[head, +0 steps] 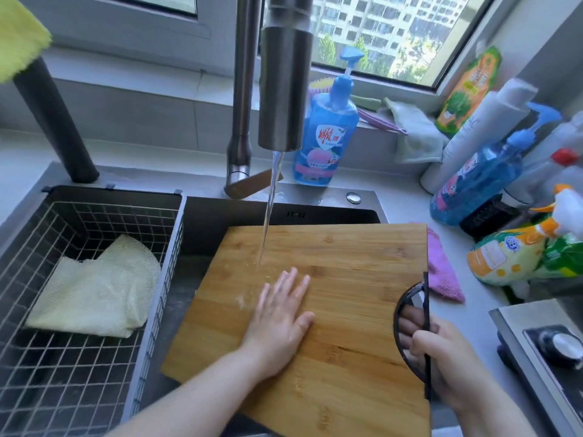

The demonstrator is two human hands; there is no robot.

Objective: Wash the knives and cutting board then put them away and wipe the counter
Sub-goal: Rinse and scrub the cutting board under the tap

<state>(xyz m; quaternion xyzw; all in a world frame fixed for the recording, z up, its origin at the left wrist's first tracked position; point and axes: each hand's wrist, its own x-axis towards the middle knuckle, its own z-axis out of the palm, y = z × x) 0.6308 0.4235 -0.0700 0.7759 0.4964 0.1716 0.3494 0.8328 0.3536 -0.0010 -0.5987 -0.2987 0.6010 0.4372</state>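
A bamboo cutting board (340, 263) lies tilted over the dark sink (214, 216), and water from the steel faucet (285, 89) runs onto its upper left part. My left hand (280, 323) rests flat on the board's middle, fingers spread, just below the stream. My right hand (448, 357) grips the board's right edge at its black half-round handle (410, 310). No knife is visible.
A wire basket (79, 310) holding a pale yellow cloth (94, 294) fills the sink's left half. Blue dish soap bottles (325, 130) (479, 181), spray bottles (520, 253) and a pink cloth (441, 269) crowd the right counter. A stove corner (542, 348) sits at the lower right.
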